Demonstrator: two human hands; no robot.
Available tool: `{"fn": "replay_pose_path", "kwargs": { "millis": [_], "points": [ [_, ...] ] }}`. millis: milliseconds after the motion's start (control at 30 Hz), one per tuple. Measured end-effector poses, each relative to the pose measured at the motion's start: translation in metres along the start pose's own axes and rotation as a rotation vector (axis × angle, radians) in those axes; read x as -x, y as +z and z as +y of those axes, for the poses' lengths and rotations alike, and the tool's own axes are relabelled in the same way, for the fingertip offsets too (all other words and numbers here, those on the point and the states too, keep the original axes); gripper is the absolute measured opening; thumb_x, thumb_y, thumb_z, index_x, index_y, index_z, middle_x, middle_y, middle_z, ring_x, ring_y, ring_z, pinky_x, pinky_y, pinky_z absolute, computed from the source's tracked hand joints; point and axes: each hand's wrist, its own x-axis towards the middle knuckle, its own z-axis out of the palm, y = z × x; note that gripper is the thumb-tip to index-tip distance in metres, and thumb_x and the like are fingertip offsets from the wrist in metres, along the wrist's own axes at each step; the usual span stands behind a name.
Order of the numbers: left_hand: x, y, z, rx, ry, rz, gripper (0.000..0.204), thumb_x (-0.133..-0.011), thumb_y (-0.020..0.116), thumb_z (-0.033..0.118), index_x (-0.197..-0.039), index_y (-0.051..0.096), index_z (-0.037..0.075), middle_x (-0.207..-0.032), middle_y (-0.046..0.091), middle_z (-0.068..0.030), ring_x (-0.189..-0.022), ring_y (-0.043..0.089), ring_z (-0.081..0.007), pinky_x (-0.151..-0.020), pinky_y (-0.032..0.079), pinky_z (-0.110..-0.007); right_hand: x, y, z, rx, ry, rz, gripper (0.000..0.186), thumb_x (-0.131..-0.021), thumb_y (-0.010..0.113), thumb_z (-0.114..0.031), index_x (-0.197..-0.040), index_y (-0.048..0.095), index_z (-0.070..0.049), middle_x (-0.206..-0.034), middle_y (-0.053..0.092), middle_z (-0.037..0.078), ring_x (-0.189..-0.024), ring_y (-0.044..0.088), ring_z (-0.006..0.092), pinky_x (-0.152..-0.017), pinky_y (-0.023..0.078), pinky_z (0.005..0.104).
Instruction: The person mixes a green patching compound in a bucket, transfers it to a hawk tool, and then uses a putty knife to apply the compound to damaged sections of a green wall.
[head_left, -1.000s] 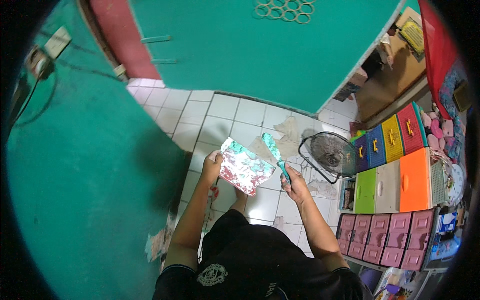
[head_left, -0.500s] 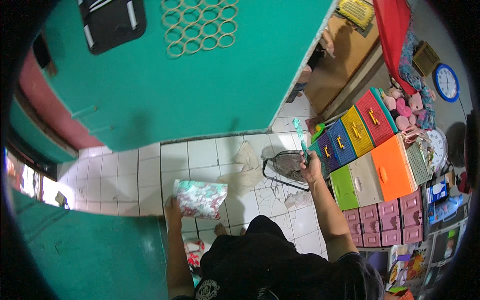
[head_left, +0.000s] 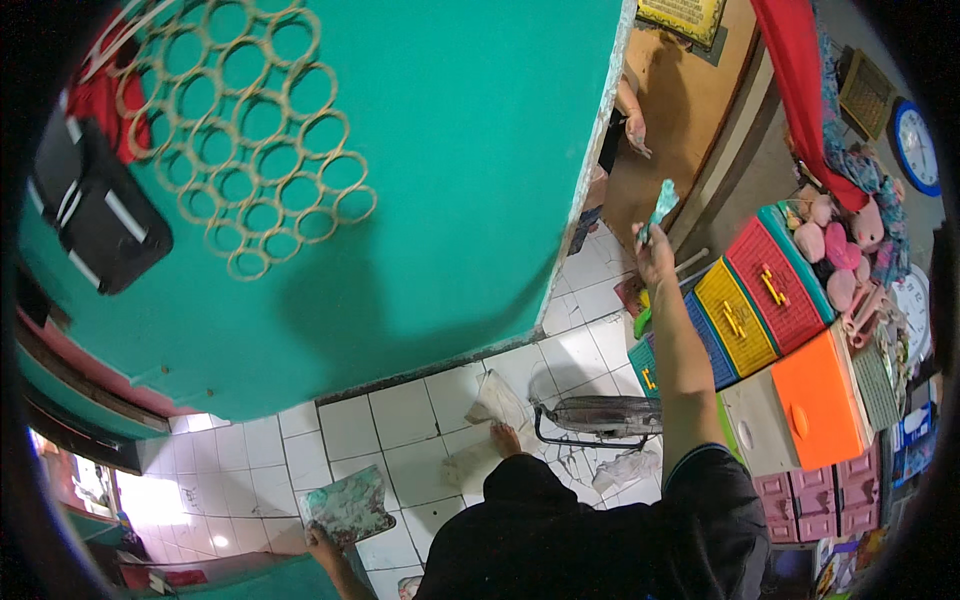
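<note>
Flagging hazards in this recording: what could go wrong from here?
Teal paste on the scraper in the raised right hand might drop onto the nearby drawers. The smeared board, held at its edge by the left hand, could tip. The pale sheet by the foot might slip underfoot.

Glare whitens floor tiles (head_left: 200, 490); soft shadows darken the wall (head_left: 450, 180).
</note>
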Motion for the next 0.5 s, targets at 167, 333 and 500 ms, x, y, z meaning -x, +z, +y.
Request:
{"fn": "replay_pose_path", "kwargs": {
  "millis": [167,333,500],
  "points": [
    [0.016,0.054,0.053,0.118,0.050,0.218,0.042,-0.091,0.051,0.030,-0.112,0.056,-0.006,-0.097,0.061,-0.0137,-0.085,0.057,-0.0217,-0.072,0.048,-0.032,-0.167,0.021,-0.025,-0.045,-0.093,0.076,0.016,-0.097,0.041,-0.016,-0.103,0.047,-0.003,-0.089,0.059,0.012,-0.069,0.058,0.0161,-0.056,0.050,0.0222],
    [0.043,0.089,0.096,-0.193,0.004,0.235,0.049,-0.090,0.049,0.037,-0.112,0.057,-0.006,-0.093,0.062,-0.0177,-0.079,0.056,-0.0247,-0.067,0.048,-0.035,-0.269,0.032,-0.033,-0.027,-0.122,0.081,0.020,-0.097,0.040,-0.015,-0.108,0.047,0.001,-0.095,0.059,0.014,-0.072,0.058,0.0158,-0.063,0.053,0.0222],
    [-0.001,0.103,0.077,-0.139,0.328,0.188,0.039,-0.091,0.051,0.028,-0.111,0.057,-0.005,-0.094,0.061,-0.0149,-0.085,0.057,-0.0223,-0.072,0.048,-0.033,-0.318,0.037,-0.023,-0.067,-0.123,0.245,0.022,-0.094,0.046,-0.012,-0.109,0.053,0.003,-0.090,0.061,0.012,-0.073,0.059,0.0159,-0.066,0.053,0.0229]
  ]
}}
